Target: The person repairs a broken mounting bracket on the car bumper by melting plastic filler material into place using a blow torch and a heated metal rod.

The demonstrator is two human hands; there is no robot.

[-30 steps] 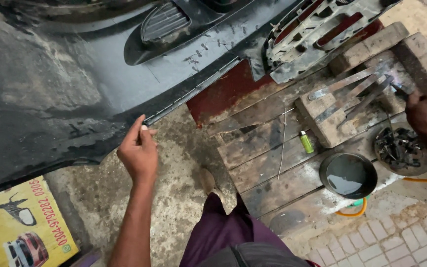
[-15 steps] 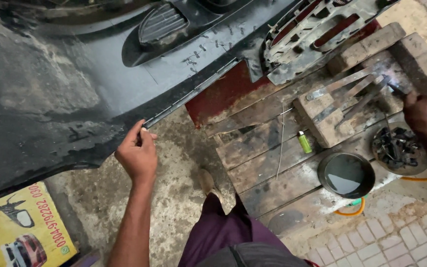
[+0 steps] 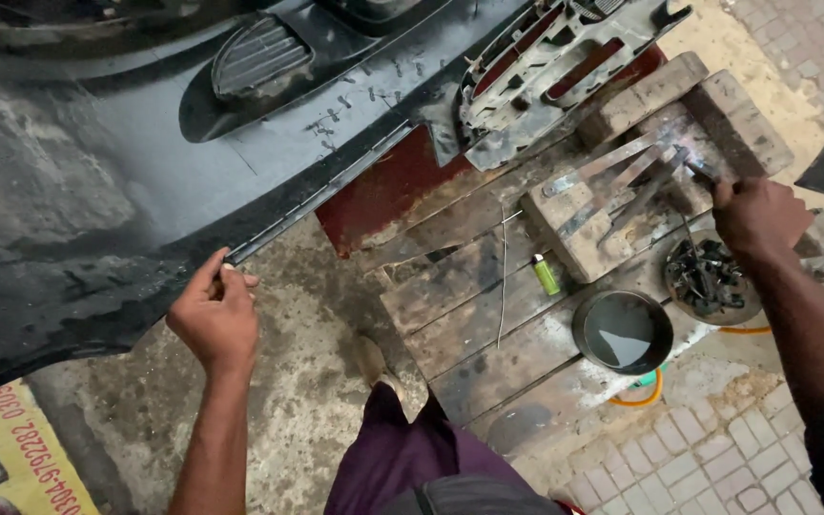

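Black plastic car bumper (image 3: 145,181), lower edge pinched in left grip (image 3: 216,319). Right grip (image 3: 755,215) closed round thin metal rod (image 3: 655,186) on worn wooden pallet (image 3: 488,315); repair apparently only at tool-fetching.

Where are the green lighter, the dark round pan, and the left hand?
green lighter (image 3: 545,275), head view, middle of its body
dark round pan (image 3: 586,313), head view, left rim
left hand (image 3: 214,319), head view, back of the hand, fingers at the bumper's edge

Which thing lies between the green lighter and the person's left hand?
In the head view, a thin wire on the wooden planks, then bare concrete, separates the lighter from the left hand.
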